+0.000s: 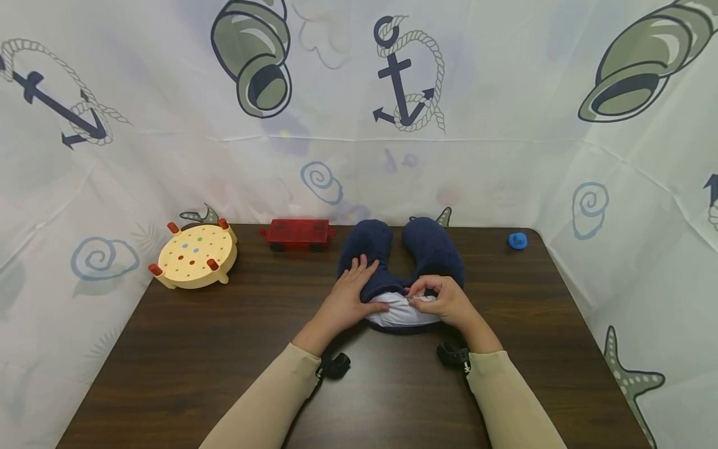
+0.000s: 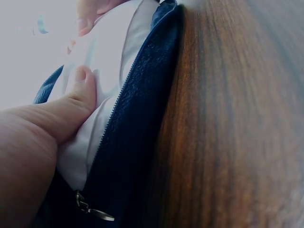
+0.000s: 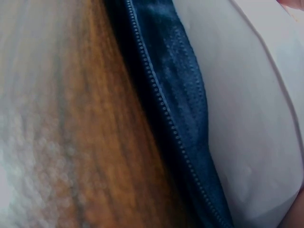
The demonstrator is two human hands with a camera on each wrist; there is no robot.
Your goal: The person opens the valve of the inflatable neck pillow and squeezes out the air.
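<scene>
A navy U-shaped neck pillow (image 1: 429, 246) lies on the table with its curved end toward me. Along that end its cover is unzipped, exposing a white inner cushion (image 1: 401, 313). My left hand (image 1: 349, 298) rests on the pillow's left side with fingers spread, its thumb pressing the white cushion. With bent thumb and forefinger, my right hand (image 1: 445, 301) pinches at the upper edge of the opening; exactly which layer it grips is hidden. The left wrist view shows the zipper pull (image 2: 100, 214) at one end of the opening. In the right wrist view, zipper teeth (image 3: 164, 107) run along the navy edge.
A yellow round pegged toy (image 1: 196, 255) stands at the table's back left. Beside it is a red wheeled toy wagon (image 1: 297, 232). Near the back right corner lies a small blue object (image 1: 517, 241). A printed curtain (image 1: 477, 174) hangs behind the dark wooden table (image 1: 387, 399).
</scene>
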